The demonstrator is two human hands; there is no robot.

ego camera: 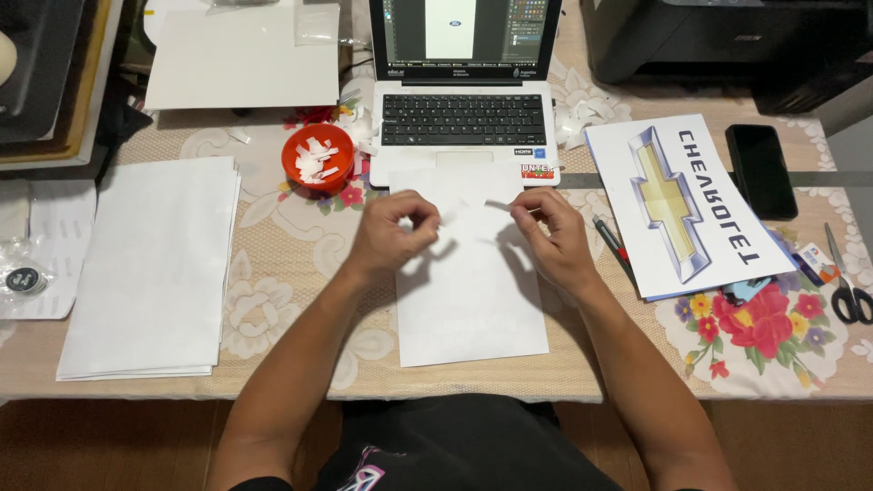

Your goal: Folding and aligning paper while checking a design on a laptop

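A white sheet of paper lies on the table in front of me, its top edge over the laptop's palm rest. My left hand is curled over the sheet's upper left, fingertips pinched on a small white paper scrap. My right hand rests on the sheet's upper right, its thumb and forefinger pinched on the sheet or a thin strip of it; which one I cannot tell. An orange bowl holding several white paper scraps stands just left of the laptop.
An open laptop sits behind the sheet. A stack of white sheets lies at left, a printed logo sheet at right, with a black phone, scissors, a pen and a black printer.
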